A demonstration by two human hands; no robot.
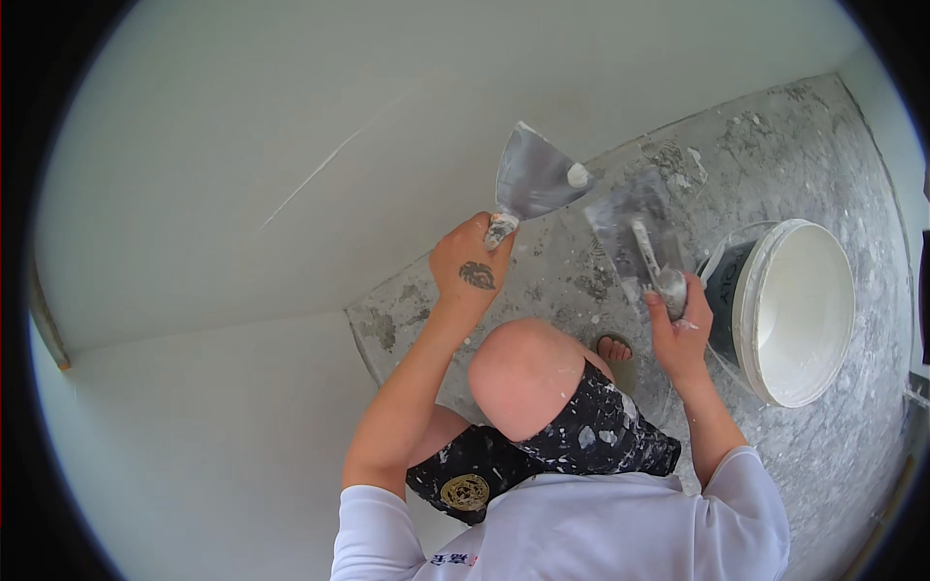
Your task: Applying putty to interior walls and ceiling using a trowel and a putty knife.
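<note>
My left hand is closed round the plaster-smeared handle of a putty knife, its wide metal blade raised in front of the wall. A dab of white filler sits near the right corner of that blade. In my right hand is a plastering trowel, gripped by its handle, with a flat, broad, slightly blurred blade. The two blades are near each other, with the putty knife to the upper left of the trowel. Whether they touch, I cannot tell.
To the right, a white-lined bucket with a dark outside leans or lies tilted on the stained grey floor. A pale wall with a thin white streak rises ahead. My bent knee is below my hands.
</note>
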